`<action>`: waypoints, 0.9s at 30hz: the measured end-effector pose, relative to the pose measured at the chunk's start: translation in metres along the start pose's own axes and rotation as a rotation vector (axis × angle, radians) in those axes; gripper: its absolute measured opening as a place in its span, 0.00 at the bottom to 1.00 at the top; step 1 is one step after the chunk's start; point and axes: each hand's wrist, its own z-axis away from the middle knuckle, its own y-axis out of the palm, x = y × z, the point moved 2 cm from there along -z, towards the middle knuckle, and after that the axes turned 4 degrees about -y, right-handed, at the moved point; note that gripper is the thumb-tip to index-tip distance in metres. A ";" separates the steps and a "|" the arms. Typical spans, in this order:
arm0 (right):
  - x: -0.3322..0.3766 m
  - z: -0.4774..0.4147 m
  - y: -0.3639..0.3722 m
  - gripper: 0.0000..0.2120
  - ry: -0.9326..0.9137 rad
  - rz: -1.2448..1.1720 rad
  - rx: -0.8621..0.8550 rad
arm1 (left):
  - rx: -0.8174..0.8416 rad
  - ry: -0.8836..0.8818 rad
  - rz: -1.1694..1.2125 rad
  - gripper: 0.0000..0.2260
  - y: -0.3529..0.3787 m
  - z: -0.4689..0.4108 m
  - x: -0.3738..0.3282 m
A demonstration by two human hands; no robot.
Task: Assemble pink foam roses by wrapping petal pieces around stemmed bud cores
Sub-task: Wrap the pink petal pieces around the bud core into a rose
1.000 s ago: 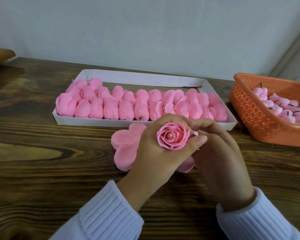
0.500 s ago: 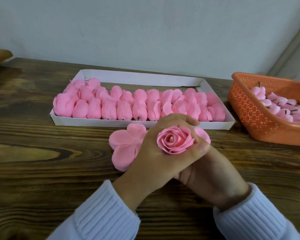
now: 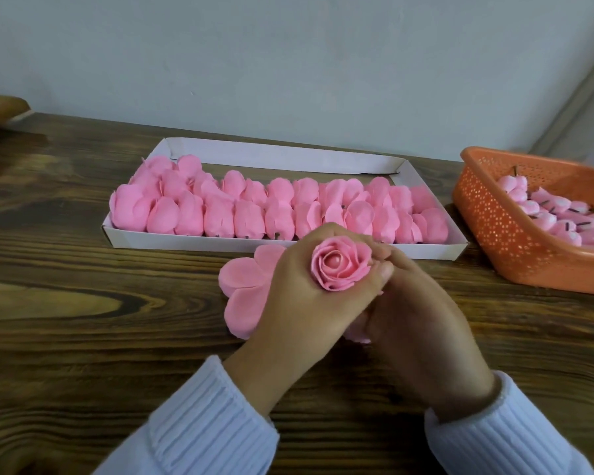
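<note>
My left hand (image 3: 306, 296) grips a pink foam rose (image 3: 338, 267) with its fingers and thumb curled round the wrapped petals, the bloom facing up. A flat petal piece (image 3: 244, 286) of the same rose spreads out to the left below that hand. My right hand (image 3: 419, 323) lies against the rose from the right, fingers curled under the left hand and on the lower petals; the stem is hidden.
A white cardboard tray (image 3: 436, 250) behind my hands holds several pink folded petal pieces (image 3: 220, 210). An orange perforated basket (image 3: 494, 234) at the right holds several stemmed bud cores (image 3: 556, 214). All stand on a dark wooden table (image 3: 83, 303) by a wall.
My right hand dropped from the rose's side to beneath the left hand, then came up against the rose again. The loose petal at the right has been folded in.
</note>
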 end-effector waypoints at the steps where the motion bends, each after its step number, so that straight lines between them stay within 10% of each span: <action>1: 0.002 0.001 -0.002 0.10 -0.115 0.080 -0.059 | -0.029 0.006 -0.018 0.06 -0.001 -0.001 0.000; 7: 0.021 0.022 0.005 0.09 -0.937 0.974 0.045 | -0.097 -0.039 -0.038 0.10 -0.001 -0.002 0.002; 20: 0.013 0.019 0.007 0.09 -0.844 1.179 0.026 | -0.043 -0.013 -0.109 0.22 0.001 -0.002 0.006; 27: 0.009 0.019 0.010 0.15 -0.811 1.248 0.114 | 0.051 -0.218 0.025 0.08 -0.011 -0.002 0.009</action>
